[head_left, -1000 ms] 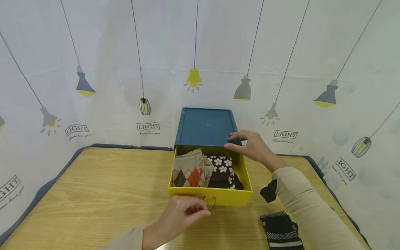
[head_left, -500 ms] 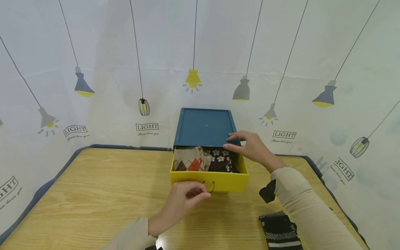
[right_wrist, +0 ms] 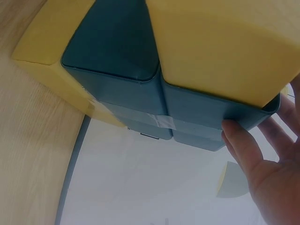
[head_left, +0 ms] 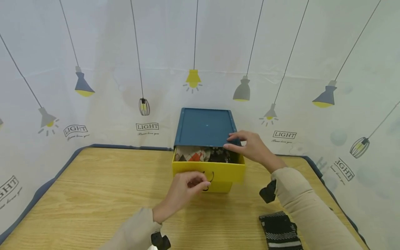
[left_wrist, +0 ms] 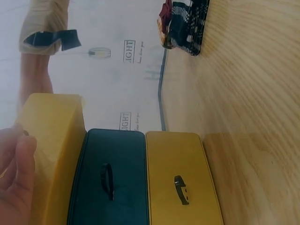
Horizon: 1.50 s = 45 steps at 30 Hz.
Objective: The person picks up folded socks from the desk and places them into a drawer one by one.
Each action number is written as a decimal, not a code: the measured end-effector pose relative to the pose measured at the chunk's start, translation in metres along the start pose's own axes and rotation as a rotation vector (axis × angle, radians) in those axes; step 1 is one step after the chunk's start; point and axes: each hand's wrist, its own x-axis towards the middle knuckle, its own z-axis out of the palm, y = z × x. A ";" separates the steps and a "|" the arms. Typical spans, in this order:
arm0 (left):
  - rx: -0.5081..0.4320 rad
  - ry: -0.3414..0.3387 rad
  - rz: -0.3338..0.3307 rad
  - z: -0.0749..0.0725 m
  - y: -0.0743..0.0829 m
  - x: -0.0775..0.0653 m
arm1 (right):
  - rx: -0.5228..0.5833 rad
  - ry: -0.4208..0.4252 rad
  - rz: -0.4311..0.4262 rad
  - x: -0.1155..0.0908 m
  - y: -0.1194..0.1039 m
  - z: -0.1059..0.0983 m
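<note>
A stacked drawer unit has a blue top (head_left: 206,126). Its yellow upper drawer (head_left: 225,172) stands partly pulled out. Inside lie a folded beige argyle sock (head_left: 192,154) and a folded black one with white flowers (head_left: 218,152), both half hidden under the casing. At the drawer front, my left hand (head_left: 179,194) pinches the dark loop handle (head_left: 212,176) between thumb and curled fingers. My right hand (head_left: 251,147) rests on the right front corner of the blue casing (right_wrist: 197,110), thumb and fingertips on its top and another finger along its taped side.
Under the yellow drawer are a blue drawer (left_wrist: 117,187) and another yellow drawer (left_wrist: 178,159), both pushed in with dark loop handles. A folded black-and-white patterned cloth piece (head_left: 279,229) lies on the wooden table (head_left: 118,180) beside my right forearm. A lamp-printed curtain (head_left: 122,80) hangs behind.
The yellow drawer has slid inward, away from me, with my left hand moving along at its handle. Less of the socks shows. My right hand has stayed in place.
</note>
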 end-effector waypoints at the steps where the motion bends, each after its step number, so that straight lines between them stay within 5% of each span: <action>1: -0.010 0.002 -0.009 -0.001 0.004 0.001 | 0.003 0.001 0.000 0.000 0.000 0.000; 5: -0.041 0.016 -0.039 -0.006 0.018 0.006 | 0.015 0.000 0.006 -0.001 0.000 0.001; 13: -0.055 0.058 -0.048 -0.005 0.016 0.017 | 0.022 -0.009 0.007 -0.001 -0.001 -0.002; 25: -0.042 0.094 0.009 0.005 -0.033 0.037 | 0.032 -0.018 -0.017 -0.002 0.002 -0.004; 35: -0.033 0.088 0.007 -0.002 -0.008 0.037 | 0.046 -0.010 -0.033 -0.002 0.003 -0.005; 37: -0.034 0.089 0.010 -0.001 -0.013 0.038 | 0.047 -0.010 -0.032 -0.002 0.003 -0.005; 41: -0.018 0.053 0.012 0.001 -0.029 0.039 | 0.057 -0.012 -0.023 -0.001 0.003 -0.004; 45: 0.068 -0.068 0.019 -0.007 -0.032 0.038 | 0.059 -0.015 -0.017 -0.001 0.004 -0.003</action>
